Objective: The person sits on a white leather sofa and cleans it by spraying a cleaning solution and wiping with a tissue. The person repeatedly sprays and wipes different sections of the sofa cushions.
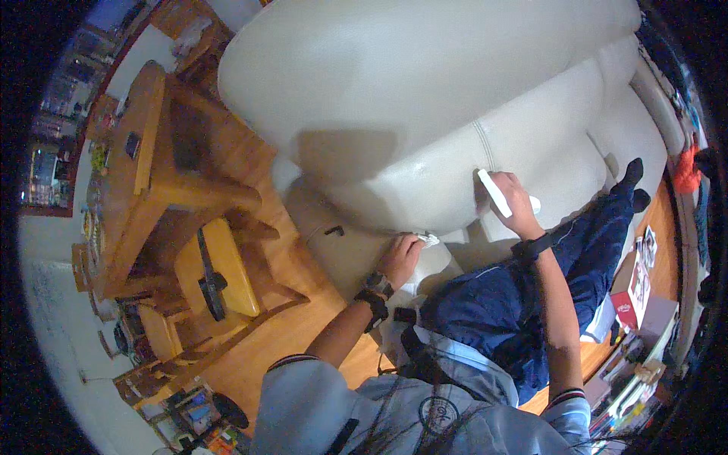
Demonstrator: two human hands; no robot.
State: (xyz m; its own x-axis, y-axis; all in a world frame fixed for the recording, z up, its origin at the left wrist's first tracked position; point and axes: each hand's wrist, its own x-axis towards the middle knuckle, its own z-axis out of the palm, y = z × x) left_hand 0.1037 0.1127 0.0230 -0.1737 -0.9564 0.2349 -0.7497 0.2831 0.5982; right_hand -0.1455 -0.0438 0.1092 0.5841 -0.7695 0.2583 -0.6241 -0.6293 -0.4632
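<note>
Both hands work at the front of a cream leather sofa (425, 98): the right hand (516, 201) is closed around a white, flat stick-like tool (494, 192) pressed to the sofa's front beside a seam, while the left hand (400, 256) pinches what looks like a crumpled white wipe (429, 240) lower on the sofa. Seemingly mid-cleaning — the next stroke needs steady pressure along that seam.

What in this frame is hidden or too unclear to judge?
Head view:
- Right hand covers most of the white stick-like tool; its kind is unclear.
- The small white thing at the left hand is too small to identify.
- The clutter at the lower right is bent and blurred by the fisheye rim.
</note>
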